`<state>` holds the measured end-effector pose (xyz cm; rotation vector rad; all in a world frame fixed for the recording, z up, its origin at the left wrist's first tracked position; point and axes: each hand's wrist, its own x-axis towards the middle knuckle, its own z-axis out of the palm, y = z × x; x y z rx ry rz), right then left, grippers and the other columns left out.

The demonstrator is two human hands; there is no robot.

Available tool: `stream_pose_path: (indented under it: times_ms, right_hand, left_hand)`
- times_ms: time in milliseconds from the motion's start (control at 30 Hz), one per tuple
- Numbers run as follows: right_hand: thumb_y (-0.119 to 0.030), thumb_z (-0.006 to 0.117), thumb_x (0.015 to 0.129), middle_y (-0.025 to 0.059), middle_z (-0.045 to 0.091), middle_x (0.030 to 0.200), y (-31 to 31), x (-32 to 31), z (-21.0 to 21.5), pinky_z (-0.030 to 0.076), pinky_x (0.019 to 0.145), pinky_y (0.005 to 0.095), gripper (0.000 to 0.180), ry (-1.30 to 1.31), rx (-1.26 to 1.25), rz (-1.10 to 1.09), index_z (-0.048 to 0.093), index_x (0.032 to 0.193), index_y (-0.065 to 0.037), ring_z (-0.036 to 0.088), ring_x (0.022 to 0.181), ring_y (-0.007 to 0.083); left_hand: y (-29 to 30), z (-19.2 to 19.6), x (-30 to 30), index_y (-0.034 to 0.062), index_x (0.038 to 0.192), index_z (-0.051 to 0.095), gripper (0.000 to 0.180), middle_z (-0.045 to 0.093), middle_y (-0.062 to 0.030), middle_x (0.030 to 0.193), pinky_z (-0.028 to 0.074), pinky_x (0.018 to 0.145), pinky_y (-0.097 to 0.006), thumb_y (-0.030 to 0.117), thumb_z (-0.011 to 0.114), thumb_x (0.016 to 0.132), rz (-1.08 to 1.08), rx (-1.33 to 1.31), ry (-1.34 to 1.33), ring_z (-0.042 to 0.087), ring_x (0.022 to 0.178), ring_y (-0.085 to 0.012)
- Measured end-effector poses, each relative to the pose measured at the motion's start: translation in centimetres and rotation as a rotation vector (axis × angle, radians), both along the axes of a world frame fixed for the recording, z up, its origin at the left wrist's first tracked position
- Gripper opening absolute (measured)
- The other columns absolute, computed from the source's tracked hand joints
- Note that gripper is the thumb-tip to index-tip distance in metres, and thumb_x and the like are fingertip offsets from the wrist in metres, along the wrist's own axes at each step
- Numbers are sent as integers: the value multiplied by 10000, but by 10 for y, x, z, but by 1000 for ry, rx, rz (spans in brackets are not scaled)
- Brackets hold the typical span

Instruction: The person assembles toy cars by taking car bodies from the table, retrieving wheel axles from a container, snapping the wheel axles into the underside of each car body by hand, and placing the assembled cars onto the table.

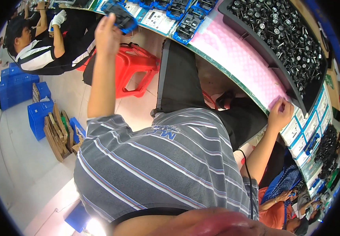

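My left hand is raised at the upper left, its fingers closed on a blue and black toy car chassis at the table's edge. The chassis is slightly blurred. Several similar blue and black chassis lie in a row to its right on the table. My right hand rests at the near table edge, beside the corner of a black tray. Its fingers are curled together; whatever they may hold is hidden. Many small black wheels with silver hubs and metal axles fill the tray.
A pink padded mat covers the table before me, with printed sheets around it. A red plastic stool stands at the left, near a seated person. Blue boxes and cardboard pieces stand on the floor. Other people sit at the lower right.
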<state>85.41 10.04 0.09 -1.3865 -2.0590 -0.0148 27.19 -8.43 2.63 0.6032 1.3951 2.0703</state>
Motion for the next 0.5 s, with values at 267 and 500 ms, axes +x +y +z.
stream_pose_path:
  times_ms: [267,500]
  right_hand:
    - [-121,707,868,145,617,834,-2,10,-9,511,655,378,128,9,35,-4,675,852,3,615,738,301]
    - [-99,699,872,148,623,862,-17,32,10,503,670,401,118,-74,1,-32,666,849,12,612,774,309]
  left_hand:
    - [34,-47,-209,26,1152,622,309,670,-100,1069,517,762,-359,282,532,1005,263,-496,166,649,920,-235]
    - [139,-72,-182,-42,1181,644,415,654,-189,1154,480,735,-442,306,544,979,330,-899,302,592,937,-301]
